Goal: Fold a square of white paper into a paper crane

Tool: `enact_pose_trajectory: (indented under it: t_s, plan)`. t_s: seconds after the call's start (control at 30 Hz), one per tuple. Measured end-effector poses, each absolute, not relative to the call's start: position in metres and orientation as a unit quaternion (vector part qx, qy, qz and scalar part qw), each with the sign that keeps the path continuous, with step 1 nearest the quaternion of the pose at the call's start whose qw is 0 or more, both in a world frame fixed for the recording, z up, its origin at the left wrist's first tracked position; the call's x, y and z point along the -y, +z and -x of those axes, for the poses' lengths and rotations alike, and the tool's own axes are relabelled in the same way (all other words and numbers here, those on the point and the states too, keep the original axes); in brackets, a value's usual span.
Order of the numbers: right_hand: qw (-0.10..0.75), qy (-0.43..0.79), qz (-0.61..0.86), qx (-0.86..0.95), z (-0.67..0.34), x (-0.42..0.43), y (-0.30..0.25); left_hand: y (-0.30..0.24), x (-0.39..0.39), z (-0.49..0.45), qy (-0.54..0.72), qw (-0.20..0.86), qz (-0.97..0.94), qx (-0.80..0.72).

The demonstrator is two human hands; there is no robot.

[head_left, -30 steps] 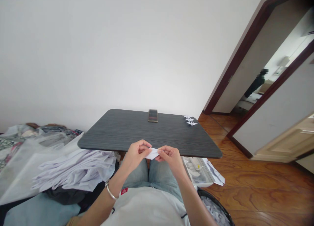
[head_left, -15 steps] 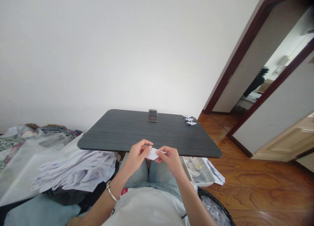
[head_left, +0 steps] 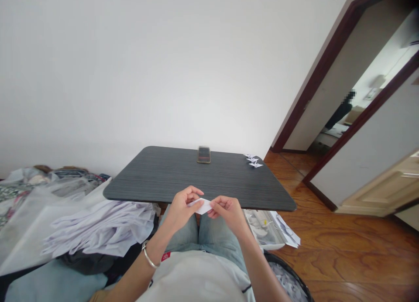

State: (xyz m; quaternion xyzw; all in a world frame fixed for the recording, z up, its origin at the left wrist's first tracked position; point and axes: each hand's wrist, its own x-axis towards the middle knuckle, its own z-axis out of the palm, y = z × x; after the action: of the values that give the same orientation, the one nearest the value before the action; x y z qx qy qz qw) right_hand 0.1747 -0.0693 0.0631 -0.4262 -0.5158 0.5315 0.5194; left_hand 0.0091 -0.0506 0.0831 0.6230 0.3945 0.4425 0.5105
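Both my hands hold a small folded piece of white paper (head_left: 203, 205) above my lap, just before the near edge of the dark table (head_left: 170, 180). My left hand (head_left: 182, 207) pinches the paper's left end with thumb and fingers curled. My right hand (head_left: 228, 210) pinches its right end. A silver bracelet (head_left: 148, 256) circles my left wrist.
A phone (head_left: 204, 154) lies at the table's far edge. Several small folded paper figures (head_left: 253, 160) sit at the far right corner. A heap of white paper sheets (head_left: 98, 228) lies to my left. A dark bin (head_left: 288, 280) stands on the wooden floor at my right. A person stands beyond the open doorway (head_left: 343, 112).
My hands have shifted the folded paper slightly; its left edge now shows more between my left fingers. Everything else is as before.
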Motion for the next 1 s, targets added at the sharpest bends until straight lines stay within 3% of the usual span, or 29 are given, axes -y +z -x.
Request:
enact_pose_trajectory:
  t_s: [1.0]
  plan:
    - [0.527, 0.476, 0.424, 0.562, -0.165, 0.074, 0.063, 0.090, 0.050, -0.007, 0.406, 0.473, -0.650, -0.435]
